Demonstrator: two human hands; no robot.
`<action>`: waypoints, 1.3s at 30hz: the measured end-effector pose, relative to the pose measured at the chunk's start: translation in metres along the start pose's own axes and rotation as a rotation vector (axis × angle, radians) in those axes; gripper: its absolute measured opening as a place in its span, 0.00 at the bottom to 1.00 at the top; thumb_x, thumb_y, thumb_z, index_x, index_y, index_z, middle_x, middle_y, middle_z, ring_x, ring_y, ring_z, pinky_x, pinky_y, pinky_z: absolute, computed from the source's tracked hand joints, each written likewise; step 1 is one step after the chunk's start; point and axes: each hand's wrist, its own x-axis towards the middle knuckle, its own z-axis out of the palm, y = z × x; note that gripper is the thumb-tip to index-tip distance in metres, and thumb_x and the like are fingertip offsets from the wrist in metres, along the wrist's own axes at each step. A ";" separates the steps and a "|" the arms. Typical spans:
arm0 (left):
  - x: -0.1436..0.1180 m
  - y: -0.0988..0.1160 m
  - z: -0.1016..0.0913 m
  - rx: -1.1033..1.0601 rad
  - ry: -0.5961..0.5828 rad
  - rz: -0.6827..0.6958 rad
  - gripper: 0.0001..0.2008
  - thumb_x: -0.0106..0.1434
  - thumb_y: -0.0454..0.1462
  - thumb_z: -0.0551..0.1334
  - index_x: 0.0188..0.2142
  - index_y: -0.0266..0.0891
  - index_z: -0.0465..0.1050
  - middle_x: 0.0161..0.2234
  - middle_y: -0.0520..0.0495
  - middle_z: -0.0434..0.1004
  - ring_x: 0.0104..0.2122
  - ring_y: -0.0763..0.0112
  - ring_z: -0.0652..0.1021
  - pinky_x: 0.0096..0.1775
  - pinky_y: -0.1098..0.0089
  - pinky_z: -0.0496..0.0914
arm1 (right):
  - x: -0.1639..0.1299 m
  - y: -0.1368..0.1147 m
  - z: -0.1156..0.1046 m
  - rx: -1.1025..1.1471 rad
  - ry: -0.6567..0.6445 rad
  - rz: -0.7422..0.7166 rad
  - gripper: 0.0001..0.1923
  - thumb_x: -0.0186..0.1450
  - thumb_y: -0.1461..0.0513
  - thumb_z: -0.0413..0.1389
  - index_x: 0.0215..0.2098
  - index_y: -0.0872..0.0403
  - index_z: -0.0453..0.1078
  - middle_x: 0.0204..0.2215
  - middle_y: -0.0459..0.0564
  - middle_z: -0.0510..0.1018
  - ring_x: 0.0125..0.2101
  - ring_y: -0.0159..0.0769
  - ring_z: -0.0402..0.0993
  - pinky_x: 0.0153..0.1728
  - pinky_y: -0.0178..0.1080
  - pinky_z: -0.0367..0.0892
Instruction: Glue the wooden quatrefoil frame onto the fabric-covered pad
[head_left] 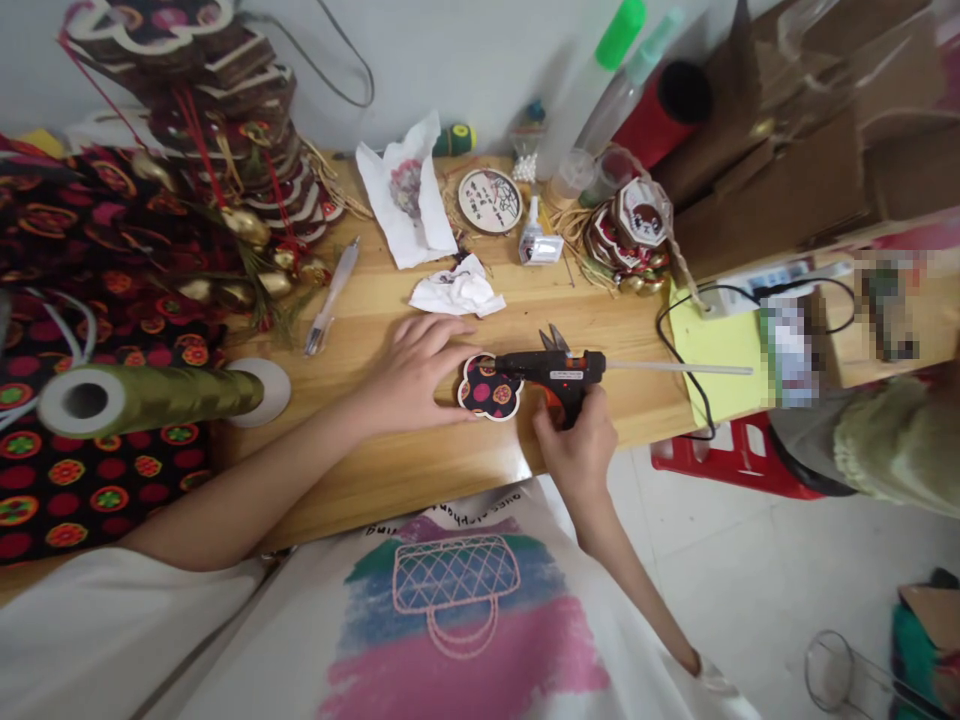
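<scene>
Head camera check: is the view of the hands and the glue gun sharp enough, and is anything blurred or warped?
Head view: the left hand on the flower-shaped fabric-covered piece and the right hand gripping the black hot glue gun are sharp and evenly lit, with soft shadows; wide-angle distortion bows the wooden table edge; pixelated patches mask things at right; the clear plastic sheet at top right glares.

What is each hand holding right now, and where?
Right hand grips the black glue gun by its orange-triggered handle; left hand presses the flower-shaped patterned fabric piece flat.
</scene>
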 end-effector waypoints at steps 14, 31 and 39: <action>0.001 0.002 -0.002 -0.008 -0.030 -0.039 0.33 0.53 0.57 0.68 0.52 0.40 0.72 0.57 0.36 0.71 0.58 0.49 0.68 0.58 0.49 0.60 | 0.000 0.004 -0.001 -0.044 -0.028 -0.089 0.16 0.59 0.52 0.50 0.41 0.51 0.60 0.22 0.46 0.71 0.23 0.39 0.68 0.26 0.40 0.61; 0.001 0.001 -0.002 -0.002 0.002 0.001 0.34 0.54 0.57 0.68 0.52 0.37 0.72 0.55 0.34 0.71 0.57 0.48 0.69 0.57 0.49 0.61 | 0.000 0.006 -0.002 -0.062 -0.031 -0.136 0.15 0.60 0.54 0.48 0.43 0.52 0.60 0.26 0.49 0.73 0.26 0.40 0.69 0.26 0.40 0.62; 0.001 0.002 -0.003 -0.030 -0.035 -0.049 0.33 0.54 0.57 0.68 0.52 0.41 0.72 0.57 0.36 0.70 0.58 0.48 0.68 0.58 0.48 0.60 | -0.002 0.005 -0.001 -0.067 -0.017 -0.157 0.13 0.61 0.55 0.46 0.42 0.52 0.59 0.27 0.50 0.73 0.26 0.41 0.69 0.26 0.40 0.61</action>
